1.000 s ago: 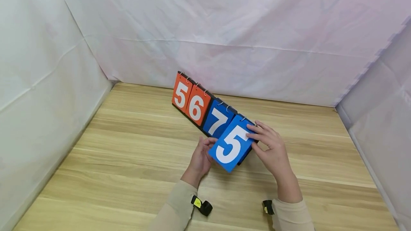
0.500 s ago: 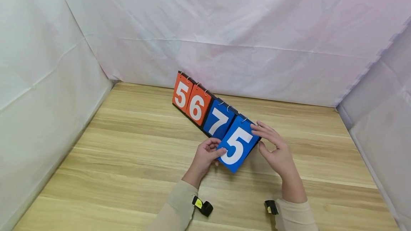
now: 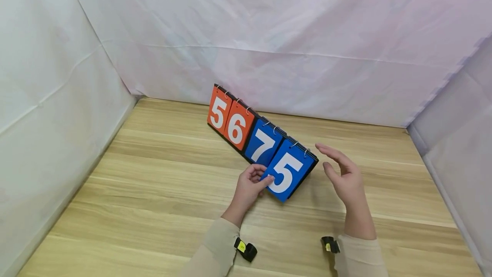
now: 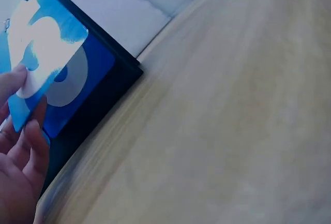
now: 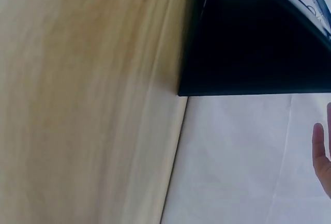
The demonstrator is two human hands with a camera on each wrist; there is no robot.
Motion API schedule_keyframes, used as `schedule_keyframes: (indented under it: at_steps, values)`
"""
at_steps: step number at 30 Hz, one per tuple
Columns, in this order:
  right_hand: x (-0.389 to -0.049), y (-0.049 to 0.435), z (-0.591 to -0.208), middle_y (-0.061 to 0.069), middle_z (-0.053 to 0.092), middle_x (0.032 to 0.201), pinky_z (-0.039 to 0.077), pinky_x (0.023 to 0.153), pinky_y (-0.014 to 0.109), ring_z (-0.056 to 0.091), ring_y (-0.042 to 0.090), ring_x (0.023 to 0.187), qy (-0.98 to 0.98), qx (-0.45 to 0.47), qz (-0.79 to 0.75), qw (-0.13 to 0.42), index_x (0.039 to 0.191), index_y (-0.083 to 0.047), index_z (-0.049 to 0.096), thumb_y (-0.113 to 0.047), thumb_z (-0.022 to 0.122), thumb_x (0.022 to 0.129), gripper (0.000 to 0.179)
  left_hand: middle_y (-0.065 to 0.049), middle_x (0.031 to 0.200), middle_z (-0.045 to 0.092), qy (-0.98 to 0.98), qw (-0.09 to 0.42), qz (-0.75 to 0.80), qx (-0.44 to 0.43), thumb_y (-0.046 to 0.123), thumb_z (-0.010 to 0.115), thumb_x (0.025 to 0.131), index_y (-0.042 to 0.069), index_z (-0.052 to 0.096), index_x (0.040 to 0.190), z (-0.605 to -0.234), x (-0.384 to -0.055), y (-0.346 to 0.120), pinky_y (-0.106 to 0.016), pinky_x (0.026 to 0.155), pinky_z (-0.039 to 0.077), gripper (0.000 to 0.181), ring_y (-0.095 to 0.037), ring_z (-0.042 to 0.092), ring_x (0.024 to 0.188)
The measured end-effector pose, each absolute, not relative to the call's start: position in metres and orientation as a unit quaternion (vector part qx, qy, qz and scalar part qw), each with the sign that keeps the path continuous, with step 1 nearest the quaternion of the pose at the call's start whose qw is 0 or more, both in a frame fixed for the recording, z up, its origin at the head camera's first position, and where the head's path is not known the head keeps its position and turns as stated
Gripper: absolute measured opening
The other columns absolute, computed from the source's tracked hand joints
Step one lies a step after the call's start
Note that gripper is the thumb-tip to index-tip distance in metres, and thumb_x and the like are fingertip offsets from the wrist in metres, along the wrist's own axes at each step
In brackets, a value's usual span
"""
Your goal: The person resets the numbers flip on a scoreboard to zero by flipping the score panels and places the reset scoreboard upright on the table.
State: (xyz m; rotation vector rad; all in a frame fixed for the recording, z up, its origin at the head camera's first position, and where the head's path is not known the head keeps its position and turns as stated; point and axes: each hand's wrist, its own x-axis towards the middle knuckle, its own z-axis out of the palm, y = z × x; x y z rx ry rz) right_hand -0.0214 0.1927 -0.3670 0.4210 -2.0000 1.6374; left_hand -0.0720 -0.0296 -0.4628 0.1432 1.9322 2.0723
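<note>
A tabletop flip scoreboard (image 3: pixel 249 137) stands at a slant, its ring-bound number cards showing 5 and 6 in orange, then 7 and 5 in blue. My left hand (image 3: pixel 247 187) pinches the lower left corner of the blue 5 card (image 3: pixel 287 172), thumb on its front. In the left wrist view this card (image 4: pixel 70 27) tilts away from another blue card (image 4: pixel 101 61) behind it, which bears a rounded white digit. Just right of the board, my right hand (image 3: pixel 347 185) is raised and holds nothing, fingers apart from the cards. The right wrist view shows the board's black panel (image 5: pixel 258 48).
The board stands on a wood-grain table (image 3: pixel 153 191). White cloth walls enclose it at the back (image 3: pixel 269 20), left and right. Black straps with yellow tags, such as the left strap (image 3: pixel 246 249), sit at both sleeve cuffs.
My left thumb has come onto the front of the blue 5 card, which now lies closer to the board. My right hand has left the card's upper edge and moved right.
</note>
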Motion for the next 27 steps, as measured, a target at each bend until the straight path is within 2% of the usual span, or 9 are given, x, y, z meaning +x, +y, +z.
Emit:
schedule_keyframes:
  at_steps: [5, 7, 10, 14, 18, 27]
  values:
    - [-0.027, 0.205, -0.379, 0.012, 0.062, 0.118, 0.042, 0.093, 0.022, 0.053, 0.014, 0.112, -0.775, 0.068, 0.594, 0.204, 0.116, 0.009, 0.058, 0.010, 0.052, 0.089, 0.028, -0.002, 0.089, 0.057, 0.725, 0.097, 0.680, 0.056, 0.032, 0.075, 0.078, 0.010, 0.059, 0.100, -0.465, -0.071, -0.028, -0.022, 0.064, 0.048, 0.035, -0.016, 0.053, 0.079]
    - [-0.029, 0.209, -0.382, 0.014, 0.059, 0.121, 0.043, 0.091, 0.019, 0.053, 0.011, 0.112, -0.792, 0.036, 0.589, 0.161, 0.119, 0.006, 0.057, 0.000, 0.053, 0.092, 0.028, -0.001, 0.088, 0.057, 0.741, 0.082, 0.664, 0.055, 0.034, 0.075, 0.077, 0.011, 0.058, 0.097, -0.466, -0.071, -0.027, -0.022, 0.069, 0.048, 0.035, -0.016, 0.052, 0.080]
    - [-0.032, 0.214, -0.387, 0.014, 0.055, 0.125, 0.043, 0.089, 0.015, 0.050, 0.007, 0.112, -0.818, -0.016, 0.570, 0.070, 0.125, 0.000, 0.054, -0.014, 0.050, 0.097, 0.032, 0.000, 0.087, 0.057, 0.761, 0.073, 0.642, 0.053, 0.035, 0.075, 0.077, 0.011, 0.056, 0.096, -0.467, -0.072, -0.027, -0.023, 0.068, 0.048, 0.036, -0.015, 0.053, 0.077]
    - [-0.035, 0.219, -0.393, 0.018, 0.049, 0.131, 0.044, 0.094, 0.030, 0.047, 0.019, 0.117, -0.831, -0.062, 0.552, -0.041, 0.132, -0.001, 0.046, -0.026, 0.043, 0.100, 0.041, 0.002, 0.082, 0.058, 0.782, 0.070, 0.617, 0.056, 0.036, 0.075, 0.077, 0.012, 0.051, 0.101, -0.468, -0.073, -0.027, -0.022, 0.065, 0.048, 0.042, -0.012, 0.053, 0.071]
    - [-0.039, 0.224, -0.397, 0.024, 0.044, 0.134, 0.040, 0.097, 0.048, 0.041, 0.036, 0.123, -0.819, -0.071, 0.560, -0.101, 0.136, 0.003, 0.039, -0.030, 0.035, 0.102, 0.049, 0.002, 0.076, 0.058, 0.798, 0.063, 0.596, 0.063, 0.035, 0.074, 0.077, 0.011, 0.046, 0.104, -0.468, -0.073, -0.028, -0.022, 0.063, 0.048, 0.045, -0.011, 0.054, 0.067]
    - [-0.050, 0.231, -0.401, 0.024, 0.043, 0.135, 0.036, 0.098, 0.053, 0.036, 0.040, 0.127, -0.824, -0.044, 0.540, -0.166, 0.138, 0.002, 0.037, -0.048, 0.027, 0.099, 0.064, 0.004, 0.073, 0.057, 0.805, 0.072, 0.585, 0.066, 0.037, 0.072, 0.079, 0.011, 0.047, 0.102, -0.469, -0.073, -0.029, -0.022, 0.061, 0.047, 0.043, -0.010, 0.053, 0.066]
